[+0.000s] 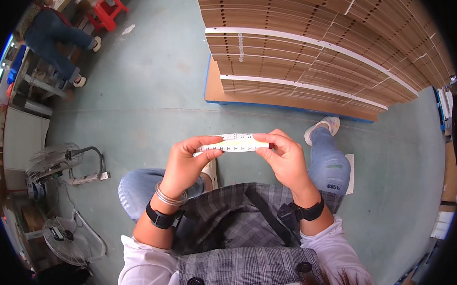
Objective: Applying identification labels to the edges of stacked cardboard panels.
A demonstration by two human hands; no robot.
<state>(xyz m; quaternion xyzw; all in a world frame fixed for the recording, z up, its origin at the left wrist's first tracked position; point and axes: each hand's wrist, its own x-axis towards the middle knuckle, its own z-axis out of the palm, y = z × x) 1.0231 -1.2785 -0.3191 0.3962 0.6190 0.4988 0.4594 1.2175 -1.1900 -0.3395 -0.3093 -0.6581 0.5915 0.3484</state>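
Note:
Above my lap I hold a slim white piece (237,143) with rows of small black printed marks and a yellowish band along its middle. It looks like a rolled or folded strip of paper or labels; its exact kind is not clear. My left hand (191,157) pinches its left end between thumb and fingers. At the other end, my right hand (282,154) grips it the same way. The strip lies level from side to side, bulging slightly in the middle.
A tall stack of brown perforated cardboard sheets (305,42) stands ahead on a blue-edged base (213,94). Two fans (72,241) are at the left. Farther off are a person (50,38) by a bench and a red stool (105,13). A white sheet (350,173) lies beside my right leg.

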